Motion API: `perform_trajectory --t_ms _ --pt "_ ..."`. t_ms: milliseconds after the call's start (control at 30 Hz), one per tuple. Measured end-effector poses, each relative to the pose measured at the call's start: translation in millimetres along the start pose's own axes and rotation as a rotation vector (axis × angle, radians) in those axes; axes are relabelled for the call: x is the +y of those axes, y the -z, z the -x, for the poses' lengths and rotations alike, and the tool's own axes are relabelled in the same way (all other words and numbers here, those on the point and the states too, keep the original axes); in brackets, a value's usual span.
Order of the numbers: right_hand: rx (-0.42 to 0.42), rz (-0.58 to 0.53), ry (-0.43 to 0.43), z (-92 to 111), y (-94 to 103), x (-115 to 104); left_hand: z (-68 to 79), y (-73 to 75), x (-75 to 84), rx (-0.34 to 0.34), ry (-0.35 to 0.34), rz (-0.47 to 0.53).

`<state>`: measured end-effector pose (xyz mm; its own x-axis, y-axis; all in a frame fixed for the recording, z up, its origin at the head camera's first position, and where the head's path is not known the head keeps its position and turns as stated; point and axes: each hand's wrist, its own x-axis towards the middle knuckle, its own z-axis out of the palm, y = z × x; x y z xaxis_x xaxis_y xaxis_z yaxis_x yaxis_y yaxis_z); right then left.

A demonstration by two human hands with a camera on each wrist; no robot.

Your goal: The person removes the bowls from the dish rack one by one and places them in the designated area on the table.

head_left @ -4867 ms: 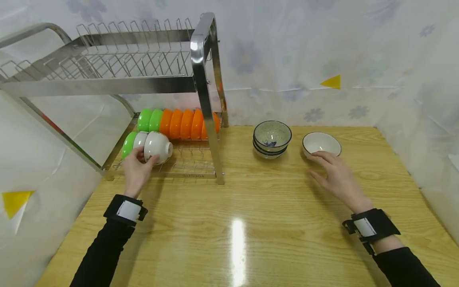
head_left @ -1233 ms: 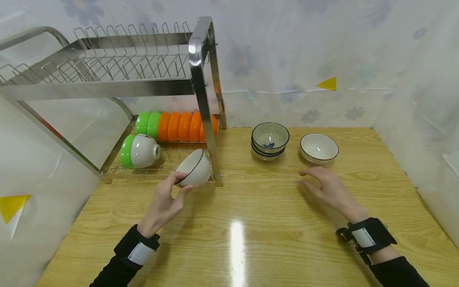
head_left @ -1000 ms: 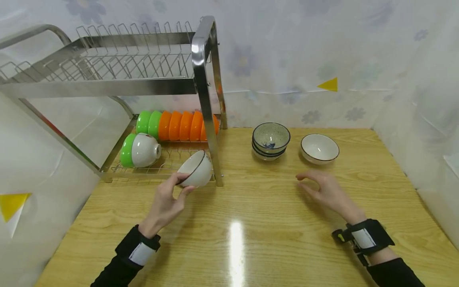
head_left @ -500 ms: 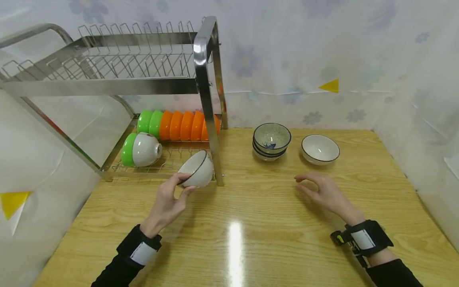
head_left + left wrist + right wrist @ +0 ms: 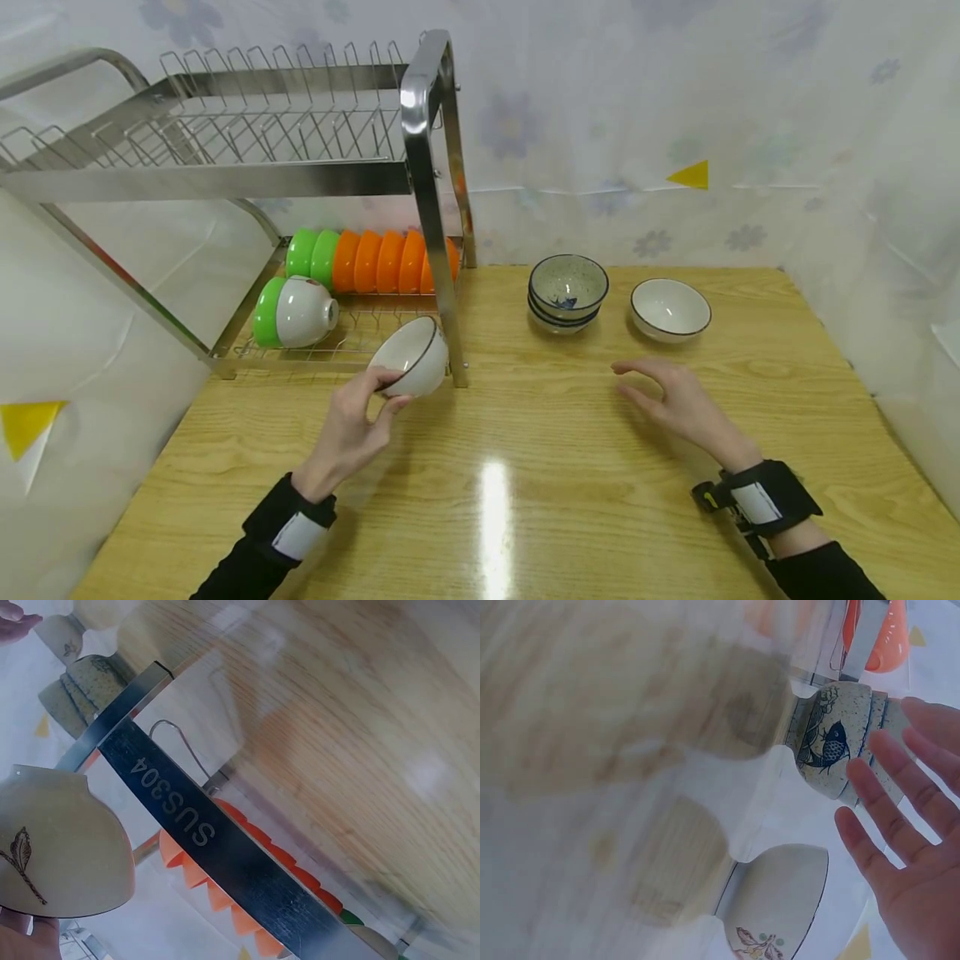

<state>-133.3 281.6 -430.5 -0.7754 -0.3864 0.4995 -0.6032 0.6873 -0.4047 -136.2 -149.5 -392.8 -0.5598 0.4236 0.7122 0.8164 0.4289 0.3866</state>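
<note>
My left hand (image 5: pixel 352 429) pinches the rim of a white bowl (image 5: pixel 420 367) with a dark edge, tilted at the front right corner of the rack's lower shelf. In the left wrist view that bowl (image 5: pixel 60 847) shows a brown leaf sprig, with fingertips at its rim. My right hand (image 5: pixel 678 408) hovers over the table with nothing in it, fingers loosely bent. Beyond it sit another white bowl (image 5: pixel 670 312) and a stack of speckled bowls (image 5: pixel 567 292). The right wrist view shows a blue fish on the stack (image 5: pixel 832 742) behind the spread fingers.
A two-tier steel dish rack (image 5: pixel 225 179) stands at the left. Its lower shelf bears a row of green and orange bowls (image 5: pixel 367 261), and in front a green bowl (image 5: pixel 267 312) with a white bowl (image 5: pixel 303 312) nested against it. The wooden table (image 5: pixel 562 483) runs to the patterned wall covering.
Since the earliest frame, my left hand has taken a white bowl from the front row and brought it right. My right hand has drawn back from the white bowl on the table.
</note>
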Motion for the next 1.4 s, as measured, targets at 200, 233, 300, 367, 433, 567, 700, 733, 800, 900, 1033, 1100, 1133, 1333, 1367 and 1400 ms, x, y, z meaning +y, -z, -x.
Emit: perform_trajectory --t_ms 200,233,300,367,433,567,700,733,800,900,1033,1100,1133,1333,1367,1400 --pt "0.009 -0.023 0.027 -4 -0.2 -8 0.7 1.3 4.1 -0.037 -0.032 -0.048" --pt "0.012 -0.022 0.032 -5 -0.3 -9 0.8 1.4 4.9 -0.044 -0.035 -0.055" --pt "0.017 -0.016 0.043 -6 -0.6 -13 0.6 1.3 6.7 -0.053 -0.056 -0.072" --pt "0.022 -0.008 0.058 -7 -0.7 -16 0.6 1.4 9.0 -0.065 -0.083 -0.097" --pt "0.030 -0.009 0.076 -9 -0.4 -21 0.3 0.9 11.5 -0.072 -0.118 -0.120" --pt "0.054 -0.017 0.151 -15 -0.7 -37 -1.4 -1.3 17.9 -0.097 -0.170 -0.151" --pt "0.068 -0.042 0.297 -26 -6.5 -64 -3.9 -5.9 24.9 -0.139 -0.205 -0.158" --pt "0.070 -0.058 0.335 -29 -8.6 -71 -4.8 -7.5 26.7 -0.154 -0.214 -0.157" --pt "0.072 -0.082 0.391 -34 -12.5 -85 -6.7 -11.4 29.7 -0.184 -0.235 -0.162" --pt "0.081 -0.109 0.457 -40 -17.5 -100 -10.5 -18.9 34.1 -0.232 -0.272 -0.172" --pt "0.076 -0.096 0.537 -45 -24.7 -110 -16.2 -29.4 39.2 -0.291 -0.329 -0.189" --pt "0.067 -0.086 0.571 -46 -28.2 -112 -18.6 -34.5 41.8 -0.326 -0.349 -0.195" --pt "0.062 -0.085 0.584 -46 -30.0 -112 -19.8 -37.0 43.4 -0.343 -0.359 -0.192" --pt "0.045 -0.066 0.619 -39 -34.3 -105 -24.0 -51.4 46.0 -0.352 -0.428 -0.191" --pt "0.038 -0.051 0.610 -37 -33.1 -103 -24.5 -52.7 45.3 -0.347 -0.433 -0.189" --pt "0.028 -0.034 0.599 -34 -31.4 -101 -24.9 -53.2 44.6 -0.344 -0.423 -0.175"
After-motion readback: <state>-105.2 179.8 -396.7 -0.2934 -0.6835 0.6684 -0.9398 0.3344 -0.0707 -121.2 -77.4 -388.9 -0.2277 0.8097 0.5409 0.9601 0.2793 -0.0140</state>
